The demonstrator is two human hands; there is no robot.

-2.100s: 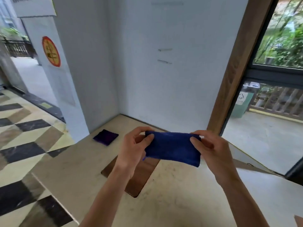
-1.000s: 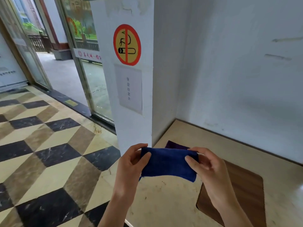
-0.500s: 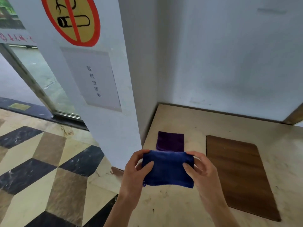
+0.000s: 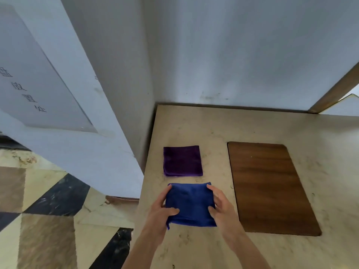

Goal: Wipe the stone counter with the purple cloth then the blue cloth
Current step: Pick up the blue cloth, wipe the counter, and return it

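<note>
Brown wooden inlay panel (image 4: 270,187), white pillar (image 4: 81,121)

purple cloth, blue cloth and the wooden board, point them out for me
purple cloth (image 4: 182,161), head view, middle of the folded top face.
blue cloth (image 4: 191,202), head view, bare middle between the two hands.
wooden board (image 4: 269,187), head view, centre of the brown surface.

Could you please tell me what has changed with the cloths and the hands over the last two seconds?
The blue cloth, earlier held up between both hands, has come down flat on the counter, just in front of the purple cloth. The left hand and right hand still grip its side edges. The purple cloth and wooden board have not moved.
</note>
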